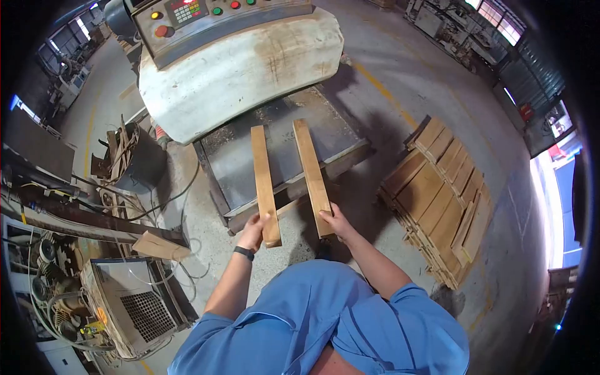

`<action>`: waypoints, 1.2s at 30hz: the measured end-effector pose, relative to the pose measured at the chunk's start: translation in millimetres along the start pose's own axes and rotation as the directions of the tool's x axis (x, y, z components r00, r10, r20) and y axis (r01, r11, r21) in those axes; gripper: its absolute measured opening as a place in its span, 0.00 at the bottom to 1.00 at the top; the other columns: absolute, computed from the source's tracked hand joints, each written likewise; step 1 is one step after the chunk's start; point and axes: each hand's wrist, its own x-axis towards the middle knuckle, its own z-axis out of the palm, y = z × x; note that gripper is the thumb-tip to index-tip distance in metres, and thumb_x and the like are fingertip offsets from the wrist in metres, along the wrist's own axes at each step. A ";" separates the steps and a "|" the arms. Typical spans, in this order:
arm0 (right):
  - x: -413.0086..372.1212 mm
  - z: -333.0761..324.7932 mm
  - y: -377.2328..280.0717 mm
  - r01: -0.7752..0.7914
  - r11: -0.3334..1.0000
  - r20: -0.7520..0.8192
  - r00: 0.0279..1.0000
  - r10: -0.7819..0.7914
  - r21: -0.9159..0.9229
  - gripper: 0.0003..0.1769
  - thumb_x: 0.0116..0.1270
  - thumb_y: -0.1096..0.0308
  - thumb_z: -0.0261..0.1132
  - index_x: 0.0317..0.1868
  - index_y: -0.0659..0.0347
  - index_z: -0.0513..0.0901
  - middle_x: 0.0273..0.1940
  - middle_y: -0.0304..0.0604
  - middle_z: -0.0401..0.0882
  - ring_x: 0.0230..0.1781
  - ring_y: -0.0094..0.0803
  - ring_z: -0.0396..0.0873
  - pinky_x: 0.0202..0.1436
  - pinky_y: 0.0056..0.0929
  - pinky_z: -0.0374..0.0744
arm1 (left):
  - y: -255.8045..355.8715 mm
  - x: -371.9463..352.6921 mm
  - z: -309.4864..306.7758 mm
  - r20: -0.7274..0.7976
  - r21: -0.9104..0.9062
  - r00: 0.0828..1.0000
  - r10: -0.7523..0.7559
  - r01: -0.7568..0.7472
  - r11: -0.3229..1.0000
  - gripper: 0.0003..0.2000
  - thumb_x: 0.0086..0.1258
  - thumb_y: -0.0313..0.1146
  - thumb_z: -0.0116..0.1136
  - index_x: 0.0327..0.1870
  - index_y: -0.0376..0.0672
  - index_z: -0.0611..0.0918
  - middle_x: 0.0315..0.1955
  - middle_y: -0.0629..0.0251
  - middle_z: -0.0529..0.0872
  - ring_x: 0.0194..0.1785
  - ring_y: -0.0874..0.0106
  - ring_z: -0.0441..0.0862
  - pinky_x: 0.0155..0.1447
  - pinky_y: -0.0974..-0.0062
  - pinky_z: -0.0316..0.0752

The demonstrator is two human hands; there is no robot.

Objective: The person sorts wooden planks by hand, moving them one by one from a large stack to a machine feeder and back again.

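Two long wooden boards reach from my hands onto the metal table (234, 172) of a white machine (244, 69). My left hand (252, 232) is closed round the near end of the left board (263, 181). The near end of the right board (310, 169) is gripped by my right hand (336, 223). The boards lie apart, roughly side by side, with their far ends on the table below the machine's white hood. Some fingers are hidden beneath the wood.
A stack of wooden boards (437, 200) stands on the floor at right. On the left are a dark bin (139, 164) of wood scraps and a metal box with a grille (148, 312). Hoses and cables run across the floor. The control panel (206, 15) tops the machine.
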 end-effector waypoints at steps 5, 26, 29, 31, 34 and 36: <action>54.5 -30.7 -16.2 -0.024 0.998 0.133 0.991 0.032 -0.061 0.42 0.76 0.58 0.66 0.82 0.59 0.56 0.70 0.48 0.72 0.69 0.36 0.71 0.72 0.36 0.70 | -56.6 70.4 51.0 -0.185 -0.065 0.973 0.136 -0.150 0.987 0.30 0.76 0.47 0.64 0.70 0.33 0.73 0.59 0.56 0.83 0.60 0.67 0.82 0.64 0.67 0.76; 129.4 -80.9 -99.5 0.652 0.136 0.554 0.720 -0.417 -0.746 0.30 0.58 0.68 0.72 0.63 0.56 0.79 0.72 0.45 0.68 0.76 0.54 0.62 0.76 0.52 0.66 | 37.3 72.3 132.8 0.213 0.971 0.773 0.598 -0.236 -0.041 0.30 0.58 0.28 0.69 0.66 0.45 0.77 0.67 0.57 0.74 0.69 0.47 0.69 0.72 0.53 0.71; 168.9 -59.5 -129.8 0.601 0.116 0.523 0.762 -0.382 -0.791 0.26 0.65 0.70 0.64 0.64 0.58 0.79 0.73 0.44 0.68 0.76 0.55 0.62 0.76 0.52 0.66 | 69.8 107.3 125.2 0.168 0.978 0.787 0.593 -0.209 0.000 0.32 0.56 0.28 0.70 0.67 0.45 0.78 0.67 0.57 0.74 0.68 0.48 0.70 0.71 0.55 0.72; 201.7 -43.0 -143.7 0.539 0.085 0.484 0.806 -0.341 -0.838 0.24 0.71 0.71 0.54 0.67 0.58 0.77 0.75 0.41 0.66 0.76 0.55 0.63 0.76 0.53 0.66 | 86.7 134.0 115.6 0.166 0.980 0.787 0.595 -0.197 -0.013 0.34 0.55 0.28 0.72 0.68 0.45 0.77 0.68 0.57 0.74 0.68 0.49 0.70 0.71 0.55 0.72; 250.8 -25.4 -157.4 0.503 0.044 0.458 0.817 -0.350 -0.863 0.24 0.73 0.71 0.52 0.67 0.57 0.77 0.75 0.40 0.66 0.76 0.55 0.64 0.76 0.53 0.66 | 109.2 177.0 99.3 0.167 0.981 0.776 0.608 -0.190 -0.027 0.37 0.53 0.27 0.74 0.69 0.46 0.77 0.69 0.57 0.73 0.69 0.49 0.71 0.71 0.56 0.72; 277.3 -15.5 -170.7 0.490 0.063 0.438 0.825 -0.356 -0.870 0.23 0.73 0.69 0.52 0.67 0.56 0.78 0.75 0.40 0.67 0.75 0.54 0.66 0.76 0.54 0.66 | 126.7 199.5 90.2 0.133 0.985 0.790 0.599 -0.172 0.009 0.37 0.53 0.27 0.74 0.70 0.46 0.76 0.70 0.57 0.73 0.69 0.49 0.71 0.71 0.56 0.73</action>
